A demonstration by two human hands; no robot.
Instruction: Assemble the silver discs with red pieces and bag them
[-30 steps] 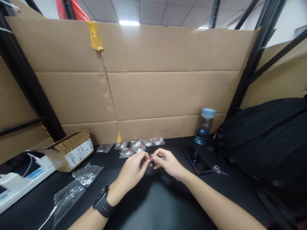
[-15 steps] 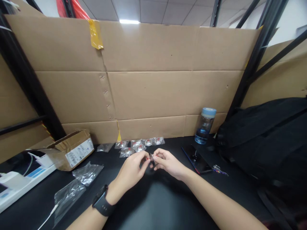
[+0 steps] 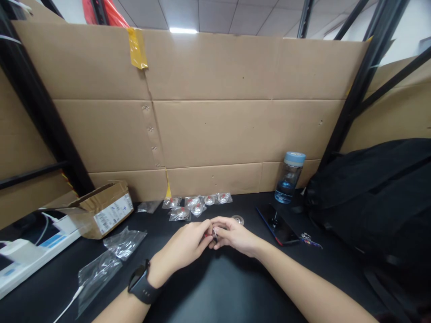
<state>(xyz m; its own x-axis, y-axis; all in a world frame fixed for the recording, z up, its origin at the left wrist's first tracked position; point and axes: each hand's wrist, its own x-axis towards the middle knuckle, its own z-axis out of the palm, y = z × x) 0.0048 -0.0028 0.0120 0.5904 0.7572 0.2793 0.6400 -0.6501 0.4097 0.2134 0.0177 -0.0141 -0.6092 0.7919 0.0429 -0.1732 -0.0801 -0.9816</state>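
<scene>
Over the middle of the black table, my left hand point(image 3: 183, 242) and my right hand point(image 3: 237, 237) meet, fingertips pinched together. Between them is a small shiny piece with a red part point(image 3: 206, 235), mostly covered by fingers, so its kind is unclear. Just behind my right hand lies a round metallic disc point(image 3: 238, 219), partly hidden by it. Beyond my hands, several round metallic discs with red marks point(image 3: 180, 213) lie in clear plastic bags near the cardboard wall.
Left of my hands lie clear plastic bags point(image 3: 124, 242), an open cardboard box point(image 3: 112, 211) and a white power strip point(image 3: 43, 251). To the right are a phone point(image 3: 279, 224), keys point(image 3: 310, 240), a blue-lidded bottle point(image 3: 289, 177) and a black backpack point(image 3: 373, 193).
Both hands have come slightly lower and nearer to me, closer together around the small piece. A round disc now shows behind my right hand.
</scene>
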